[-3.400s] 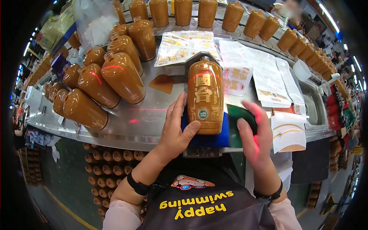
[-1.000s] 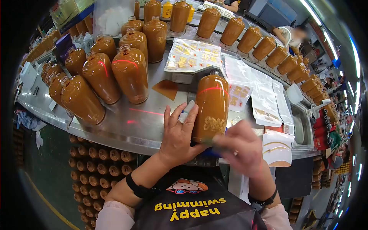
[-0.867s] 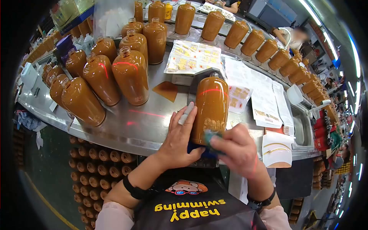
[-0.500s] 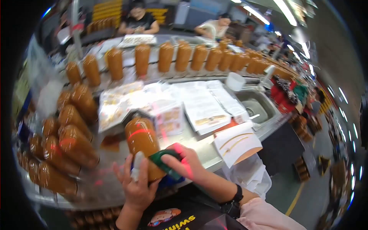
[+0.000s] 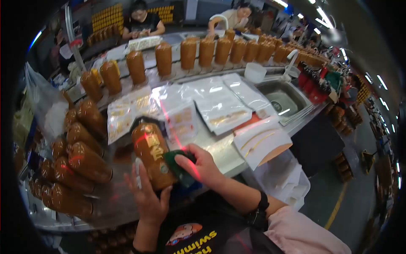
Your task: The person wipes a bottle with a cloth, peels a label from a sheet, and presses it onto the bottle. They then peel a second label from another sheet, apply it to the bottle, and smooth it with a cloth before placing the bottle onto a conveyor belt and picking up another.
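In front of me a glossy brown bottle (image 5: 148,146) lies tilted in a dark cradle (image 5: 141,121), its neck end pointing away. Gold characters and a small round emblem show on its upper face. My left hand (image 5: 148,199) rests along the bottle's lower left side, fingers stretched out, with white covers on fingertips. My right hand (image 5: 202,167) grips a flat dark green scraper (image 5: 179,165) against the bottle's right side, thumb on top. A red laser line crosses the bottle and this hand.
More brown bottles (image 5: 86,158) lie stacked on the left. Others stand in a row (image 5: 188,54) at the back. Decal sheets (image 5: 222,108) cover the steel table's middle. A sink (image 5: 281,99) and a white cup (image 5: 255,73) are at the right. Two people work across the table.
Gold characters now show on the bottle, where a plain brown face showed before. My left hand has shifted to the bottle's left side. The green scraper has moved slightly up and left.
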A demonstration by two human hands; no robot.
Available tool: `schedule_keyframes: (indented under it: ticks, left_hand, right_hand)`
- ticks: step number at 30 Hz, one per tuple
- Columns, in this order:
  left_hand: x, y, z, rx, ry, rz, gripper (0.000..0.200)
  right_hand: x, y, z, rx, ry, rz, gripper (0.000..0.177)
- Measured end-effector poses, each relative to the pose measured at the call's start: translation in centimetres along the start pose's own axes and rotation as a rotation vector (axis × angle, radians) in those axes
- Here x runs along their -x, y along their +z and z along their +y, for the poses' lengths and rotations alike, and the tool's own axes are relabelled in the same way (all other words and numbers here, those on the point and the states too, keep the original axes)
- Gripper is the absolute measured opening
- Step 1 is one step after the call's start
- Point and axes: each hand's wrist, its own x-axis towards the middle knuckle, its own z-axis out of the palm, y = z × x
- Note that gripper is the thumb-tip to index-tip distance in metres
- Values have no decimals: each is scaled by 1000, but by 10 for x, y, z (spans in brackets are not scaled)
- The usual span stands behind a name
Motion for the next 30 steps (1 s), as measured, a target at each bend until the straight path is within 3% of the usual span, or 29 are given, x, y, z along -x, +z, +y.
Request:
schedule_keyframes:
  ticks: [5,7,9,11,13,15,18,21,25,26,30]
  left_hand:
    - [8,18,-9,165,-55,43,85]
    - [11,20,-8,246,-100,47,84]
    - [12,22,-9,331,-131,53,83]
    - [14,24,-11,329,-129,63,81]
    - [15,26,-12,367,-139,66,80]
    - [16,28,-10,450,-155,86,77]
    - [14,28,-8,467,-138,84,74]
    - [13,29,-4,557,-172,84,74]
    - [16,26,-8,424,-158,76,74]
    - [20,27,-9,443,-194,79,75]
    - [25,22,-16,248,-209,61,70]
  right_hand:
    - [-8,5,5,226,-199,17,28]
    - [-3,-17,3,285,32,9,22]
    - [5,-46,5,327,-17,53,21]
    - [16,-86,-6,527,-188,195,20]
    - [22,-148,3,852,-370,292,33]
    - [35,-210,7,1304,-263,290,44]
    - [50,-250,15,1443,-105,174,47]
    - [55,-237,16,1282,-99,40,46]
    - [52,-224,7,1195,-63,-66,36]
    - [50,-226,9,1194,-122,-53,23]
    - [45,-230,12,1196,-166,-33,9]
